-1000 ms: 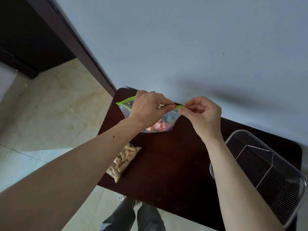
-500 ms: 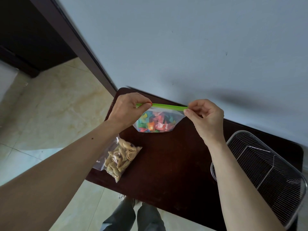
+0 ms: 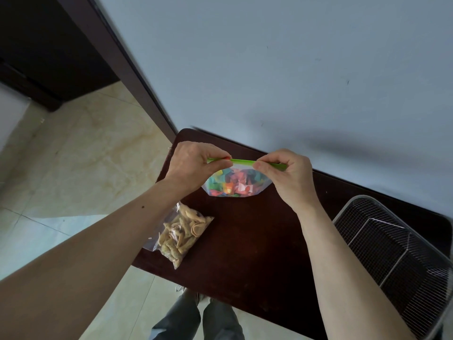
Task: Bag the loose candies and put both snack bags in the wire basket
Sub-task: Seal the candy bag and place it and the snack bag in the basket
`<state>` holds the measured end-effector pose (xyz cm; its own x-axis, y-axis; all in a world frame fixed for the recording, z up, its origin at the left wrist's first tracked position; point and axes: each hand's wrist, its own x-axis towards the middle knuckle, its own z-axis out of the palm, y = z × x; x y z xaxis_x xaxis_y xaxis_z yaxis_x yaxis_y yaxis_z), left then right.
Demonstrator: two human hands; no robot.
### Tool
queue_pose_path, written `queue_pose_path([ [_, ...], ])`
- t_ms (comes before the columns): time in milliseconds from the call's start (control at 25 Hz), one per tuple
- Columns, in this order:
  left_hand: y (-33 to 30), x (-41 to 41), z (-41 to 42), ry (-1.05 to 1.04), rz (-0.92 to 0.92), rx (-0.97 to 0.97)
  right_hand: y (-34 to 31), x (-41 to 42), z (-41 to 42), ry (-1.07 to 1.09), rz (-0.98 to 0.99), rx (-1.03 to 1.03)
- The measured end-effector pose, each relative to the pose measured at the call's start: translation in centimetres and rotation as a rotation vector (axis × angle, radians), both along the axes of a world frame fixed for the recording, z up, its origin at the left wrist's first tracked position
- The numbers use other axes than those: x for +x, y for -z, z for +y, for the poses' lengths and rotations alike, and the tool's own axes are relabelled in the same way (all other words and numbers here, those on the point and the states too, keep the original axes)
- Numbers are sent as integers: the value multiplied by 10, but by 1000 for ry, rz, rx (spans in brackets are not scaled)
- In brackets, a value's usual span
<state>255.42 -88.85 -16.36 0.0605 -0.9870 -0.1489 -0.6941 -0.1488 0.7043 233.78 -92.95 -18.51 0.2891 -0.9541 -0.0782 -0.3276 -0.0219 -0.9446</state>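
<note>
A clear zip bag of colourful candies (image 3: 235, 183) hangs upright just above the far part of the dark table (image 3: 247, 246). Its green zip strip runs level between my hands. My left hand (image 3: 196, 164) pinches the strip's left end and my right hand (image 3: 285, 174) pinches it right of the middle. A second clear bag holding tan crackers (image 3: 182, 235) lies flat at the table's left edge, partly under my left forearm. The wire basket (image 3: 394, 251) stands at the table's right end with nothing in it.
A pale blue wall rises directly behind the table. A dark door frame (image 3: 122, 69) slants down to the table's far left corner. Beige tiled floor lies to the left, and my legs show below the near edge.
My left hand slid left along the green strip to its end, uncovering the candies. My right hand then moved in along the strip toward the middle. The bag's top is now pulled straight.
</note>
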Motion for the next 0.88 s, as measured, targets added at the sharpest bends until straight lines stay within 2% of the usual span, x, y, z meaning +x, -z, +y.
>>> queue_pose_path([
  [240, 0, 20, 2, -112, -19, 103, -1, -15, -1, 48, -10, 44],
  [640, -2, 37, 12, -133, 9, 158, 1, -22, 4, 82, 7, 49],
  [880, 6, 32, 14, -191, 147, 159, 15, -33, 13, 78, -3, 118],
])
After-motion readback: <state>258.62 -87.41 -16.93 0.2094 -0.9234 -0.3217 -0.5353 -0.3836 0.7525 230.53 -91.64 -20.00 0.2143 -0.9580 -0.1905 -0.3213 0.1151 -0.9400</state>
